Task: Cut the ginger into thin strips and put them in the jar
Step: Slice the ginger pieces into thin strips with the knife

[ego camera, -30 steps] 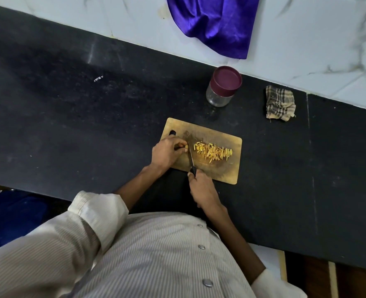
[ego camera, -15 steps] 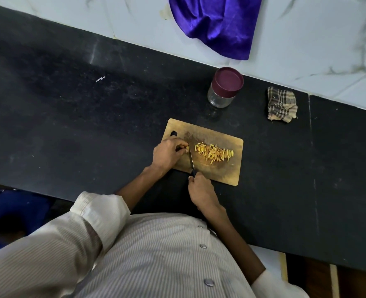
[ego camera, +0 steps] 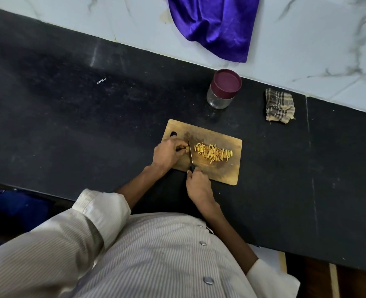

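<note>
- One small ginger stub point(ego camera: 186, 149) remaining, left hand point(ego camera: 169, 153) pinching it on the cutting board point(ego camera: 218, 175); fingertips sitting just beside the blade, likely nick risk.
- Right hand point(ego camera: 199, 187) gripping the knife point(ego camera: 191, 157) handle.
- Strips point(ego camera: 213, 153) piling mid-board; could scatter onto the worktop point(ego camera: 91, 117).
- Jar point(ego camera: 223, 89) standing behind, lid on.

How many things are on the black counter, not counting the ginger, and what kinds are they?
Boards: 1, board
Knives: 1, knife
Jars: 1, jar with its lid on
Cloths: 1, checked cloth
Total: 4
The purple cloth hangs on the wall, so it is not counted.
</note>
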### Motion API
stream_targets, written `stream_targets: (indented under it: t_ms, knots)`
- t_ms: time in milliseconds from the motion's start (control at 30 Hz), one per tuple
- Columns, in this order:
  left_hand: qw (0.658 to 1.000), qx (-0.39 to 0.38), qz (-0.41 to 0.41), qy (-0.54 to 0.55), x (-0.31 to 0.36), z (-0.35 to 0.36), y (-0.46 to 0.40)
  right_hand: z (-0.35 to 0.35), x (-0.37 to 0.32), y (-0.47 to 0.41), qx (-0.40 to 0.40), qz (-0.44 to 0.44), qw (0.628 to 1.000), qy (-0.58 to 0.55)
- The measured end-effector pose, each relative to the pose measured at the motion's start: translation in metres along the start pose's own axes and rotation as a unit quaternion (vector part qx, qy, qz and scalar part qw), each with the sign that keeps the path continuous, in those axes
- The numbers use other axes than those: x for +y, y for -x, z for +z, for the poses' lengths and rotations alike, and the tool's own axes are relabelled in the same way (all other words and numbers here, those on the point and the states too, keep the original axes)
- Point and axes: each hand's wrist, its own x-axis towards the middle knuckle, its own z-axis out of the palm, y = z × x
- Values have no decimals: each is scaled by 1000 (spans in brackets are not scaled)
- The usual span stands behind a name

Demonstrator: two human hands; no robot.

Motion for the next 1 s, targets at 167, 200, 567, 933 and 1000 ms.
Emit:
stream_targets:
  t_ms: [167, 200, 567, 933, 1000]
  knots:
    - [1000, -1, -7, -2, 1, 1, 0, 3, 2, -3, -1, 21, 999, -42]
    - [1000, -1, -7, -2, 1, 1, 1, 4, 3, -4, -2, 24, 999, -48]
    - [999, -5, -6, 33, -7, 4, -2, -7, 23, -6, -12, 34, 990, -138]
    - [1000, 10, -22, 14, 0, 5, 0, -5, 22, -5, -34, 15, 992, -125]
    - [1000, 14, -24, 6, 1, 5, 1, -3, 20, -5, -32, 8, 994, -106]
